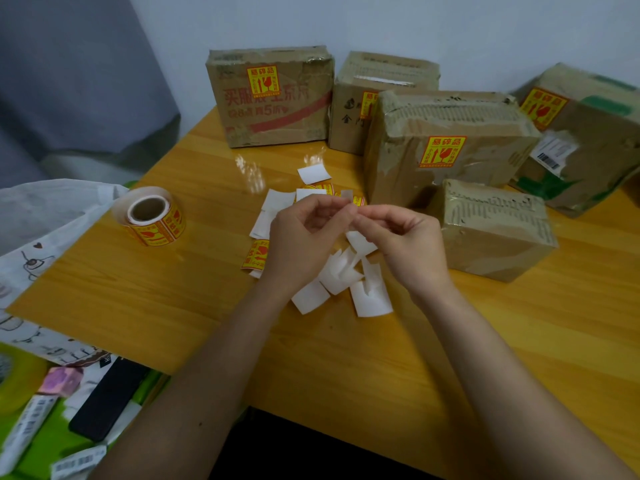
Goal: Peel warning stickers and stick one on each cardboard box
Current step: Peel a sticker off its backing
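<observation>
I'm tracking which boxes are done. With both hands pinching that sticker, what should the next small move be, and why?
Probably finish peeling the sticker held between the left hand and right hand, then press it on the small front box. That box shows no yellow label, while the other four boxes do.

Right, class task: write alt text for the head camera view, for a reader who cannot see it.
Two bare hands, left hand and right hand, pinch a small sticker piece together above scattered white backing papers on a wooden table. Five cardboard boxes stand behind; four show yellow-red warning stickers, the nearest small box shows none. A sticker roll lies left.
</observation>
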